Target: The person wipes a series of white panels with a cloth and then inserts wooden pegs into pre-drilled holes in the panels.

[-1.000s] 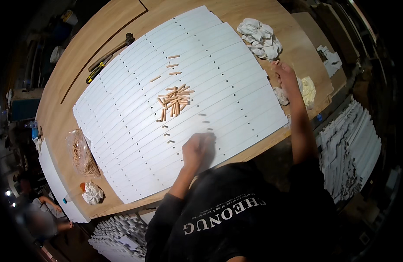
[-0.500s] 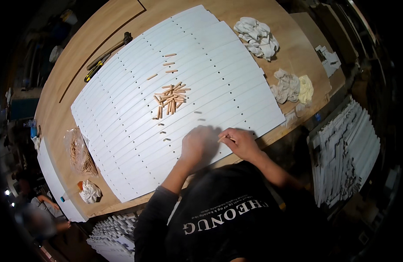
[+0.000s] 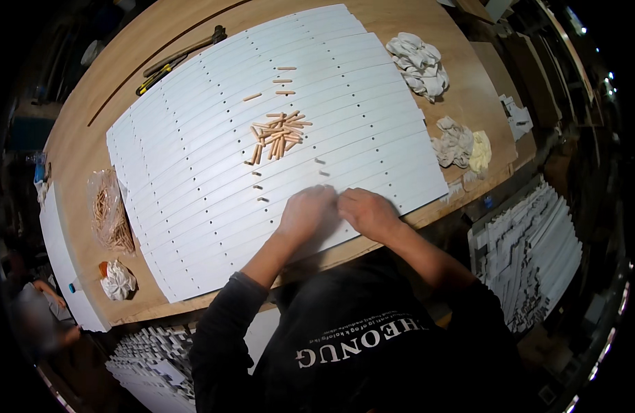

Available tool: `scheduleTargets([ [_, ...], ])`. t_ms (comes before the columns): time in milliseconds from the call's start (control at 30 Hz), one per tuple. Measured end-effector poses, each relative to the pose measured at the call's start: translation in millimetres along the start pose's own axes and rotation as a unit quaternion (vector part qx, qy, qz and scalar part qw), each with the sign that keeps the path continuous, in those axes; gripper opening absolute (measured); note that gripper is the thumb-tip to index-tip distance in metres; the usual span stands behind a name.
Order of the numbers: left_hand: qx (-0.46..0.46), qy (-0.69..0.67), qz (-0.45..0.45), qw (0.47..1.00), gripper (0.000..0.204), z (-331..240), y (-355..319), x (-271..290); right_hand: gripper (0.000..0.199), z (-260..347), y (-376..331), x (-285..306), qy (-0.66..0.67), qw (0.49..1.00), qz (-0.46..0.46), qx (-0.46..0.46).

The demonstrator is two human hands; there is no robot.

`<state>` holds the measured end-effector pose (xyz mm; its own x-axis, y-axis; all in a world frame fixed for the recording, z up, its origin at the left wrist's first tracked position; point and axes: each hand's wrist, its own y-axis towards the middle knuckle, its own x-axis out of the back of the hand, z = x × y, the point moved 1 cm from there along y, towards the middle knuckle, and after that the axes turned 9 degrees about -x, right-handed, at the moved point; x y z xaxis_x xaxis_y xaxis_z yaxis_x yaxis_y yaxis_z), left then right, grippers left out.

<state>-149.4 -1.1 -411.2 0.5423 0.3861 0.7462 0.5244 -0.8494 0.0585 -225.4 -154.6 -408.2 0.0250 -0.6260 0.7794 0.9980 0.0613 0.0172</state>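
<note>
White boards [image 3: 193, 158] with rows of small holes lie side by side on the wooden table. My left hand [image 3: 308, 212] is over their near part, its fingers blurred and partly hidden. Beside it my right hand [image 3: 369, 213] is closed with its fingertips low over the boards. A wooden dowel showed in its fingers a moment ago; now the fingers cover it. A pile of wooden dowels [image 3: 281, 134] lies farther off, with several loose ones beyond. Several dowels stand in holes, among them a left dowel [image 3: 257, 187] and a right dowel [image 3: 321, 173].
At the far left lie a hammer [image 3: 186, 51] and a yellow-black cutter [image 3: 155, 78]. A clear bag of dowels [image 3: 109, 213] and a bundled cloth [image 3: 118, 280] are on the left. White rags [image 3: 417, 65] lie on the right; stacked boards [image 3: 527, 255] stand off the table's right side.
My right hand has moved slightly left and closer to my left hand, and the dowel at its fingertips has gone out of sight. The whole view has shifted a little.
</note>
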Motion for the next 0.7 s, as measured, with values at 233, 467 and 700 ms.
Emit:
scheduleTargets([
  [233,-0.019,0.022,-0.061,0.998,0.013,0.4,-4.5,-8.2,0.010,-0.5,-4.7,-13.5,-0.040,0.999,0.007,-0.020],
  [467,0.037,0.034,-0.052,0.997,0.014,-16.9,-4.3,1.3,0.016,-8.8,-10.3,-14.2,0.040,0.989,0.024,-0.138],
  [700,0.027,0.082,-0.069,0.994,0.010,-28.6,-0.3,-0.2,0.033,-35.7,-55.3,-15.1,0.444,0.848,0.023,-0.289],
])
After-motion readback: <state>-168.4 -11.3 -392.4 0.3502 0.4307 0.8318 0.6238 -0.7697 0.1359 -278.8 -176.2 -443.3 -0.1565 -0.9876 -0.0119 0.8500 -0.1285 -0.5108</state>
